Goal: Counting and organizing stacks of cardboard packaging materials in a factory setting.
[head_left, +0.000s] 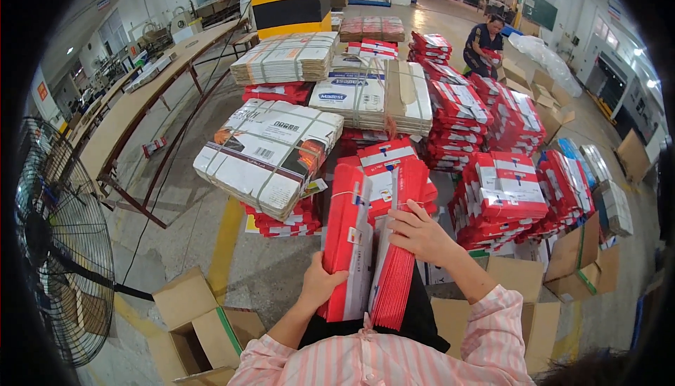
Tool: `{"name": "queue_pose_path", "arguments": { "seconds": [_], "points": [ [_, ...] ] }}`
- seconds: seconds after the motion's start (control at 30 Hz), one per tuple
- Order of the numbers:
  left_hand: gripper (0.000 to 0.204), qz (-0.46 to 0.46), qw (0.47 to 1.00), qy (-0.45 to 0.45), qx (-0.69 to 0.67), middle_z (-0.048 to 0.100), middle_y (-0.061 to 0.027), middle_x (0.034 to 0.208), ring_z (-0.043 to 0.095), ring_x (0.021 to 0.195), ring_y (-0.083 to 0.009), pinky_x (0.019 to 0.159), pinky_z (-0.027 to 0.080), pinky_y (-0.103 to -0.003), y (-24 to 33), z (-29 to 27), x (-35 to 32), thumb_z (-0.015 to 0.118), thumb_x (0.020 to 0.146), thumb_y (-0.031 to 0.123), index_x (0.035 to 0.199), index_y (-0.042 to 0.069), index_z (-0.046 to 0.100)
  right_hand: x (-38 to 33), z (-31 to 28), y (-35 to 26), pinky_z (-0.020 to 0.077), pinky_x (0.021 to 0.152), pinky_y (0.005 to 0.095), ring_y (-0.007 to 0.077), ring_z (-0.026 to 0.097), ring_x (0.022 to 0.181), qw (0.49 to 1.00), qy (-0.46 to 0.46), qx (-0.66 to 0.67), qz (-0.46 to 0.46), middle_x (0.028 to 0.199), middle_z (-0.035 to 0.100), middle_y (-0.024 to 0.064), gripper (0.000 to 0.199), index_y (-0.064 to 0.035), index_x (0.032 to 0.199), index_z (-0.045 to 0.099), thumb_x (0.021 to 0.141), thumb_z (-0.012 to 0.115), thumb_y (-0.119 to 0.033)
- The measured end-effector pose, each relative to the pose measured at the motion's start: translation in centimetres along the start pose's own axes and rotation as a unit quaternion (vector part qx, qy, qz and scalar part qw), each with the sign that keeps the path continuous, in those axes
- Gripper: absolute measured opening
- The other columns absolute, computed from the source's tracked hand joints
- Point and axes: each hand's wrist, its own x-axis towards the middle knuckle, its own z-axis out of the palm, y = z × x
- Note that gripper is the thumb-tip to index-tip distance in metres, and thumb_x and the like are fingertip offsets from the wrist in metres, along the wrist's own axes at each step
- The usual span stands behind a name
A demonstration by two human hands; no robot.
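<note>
I hold a thick stack of flat red-and-white folded cartons (362, 235) upright on edge against my lap. My left hand (320, 280) grips the stack's lower left side. My right hand (420, 233) lies on its right side, fingers curled over the top of some cartons and parting them from the rest. Both sleeves are pink-and-white striped. Just beyond the stack lie more red cartons (394, 157) in a pile.
Strapped bundles of flat white boxes (271, 152) rest on red piles ahead. Many stacks of red cartons (503, 193) fill the right. Open brown cardboard boxes (197, 319) stand by my knees. A black floor fan (60, 245) stands left, a long table (133, 108) behind. Another person (484, 45) bends over stacks far back.
</note>
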Motion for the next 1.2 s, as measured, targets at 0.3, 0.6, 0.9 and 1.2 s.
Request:
{"name": "queue_pose_path", "arguments": {
  "seconds": [0.3,0.6,0.9,1.2],
  "points": [
    [0.071,-0.058,0.934,-0.176,-0.305,0.046,-0.0139,0.140,0.045,0.128,-0.0205,0.108,0.035,-0.034,2.9,0.3,2.6,0.062,0.094,0.020,0.149,-0.001,0.022,-0.6,4.8,-5.7,0.0473,0.095,0.0372,0.0263,0.056,0.117,0.829,0.273,0.339,0.353,0.126,0.057,0.0143,0.039,-0.0059,0.124,0.059,0.085,0.064,-0.005],
    [0.088,0.124,0.974,-0.151,-0.117,0.054,-0.0183,0.130,0.056,0.117,-0.0239,0.101,0.043,-0.036,5.0,3.1,3.9,0.073,0.085,0.027,0.149,0.000,0.019,-0.2,6.5,-5.6,0.0503,0.069,0.0269,0.0115,0.061,0.083,0.524,0.206,0.682,0.466,0.092,0.065,0.0049,0.027,-0.0011,0.107,0.060,0.085,0.071,-0.011],
    [0.086,0.147,0.986,-0.071,-0.033,0.055,-0.0278,0.127,0.060,0.113,-0.0337,0.098,0.045,-0.039,3.2,2.9,4.2,0.066,0.087,0.022,0.149,-0.003,0.012,-0.8,5.0,-3.2,0.0499,0.068,0.0286,0.0208,0.064,0.080,0.857,0.129,0.309,0.392,0.095,0.062,0.0142,0.035,-0.0022,0.113,0.060,0.078,0.058,0.005],
    [0.086,0.157,0.984,-0.084,-0.004,0.055,-0.0301,0.123,0.062,0.109,-0.0392,0.093,0.048,-0.042,4.2,2.9,4.1,0.061,0.089,0.025,0.150,-0.003,0.006,0.8,4.9,-3.0,0.0512,0.081,0.0386,0.0384,0.060,0.104,0.792,0.147,0.404,0.434,0.113,0.060,0.0215,0.037,-0.0011,0.117,0.059,0.081,0.058,0.000]
  ]
}}
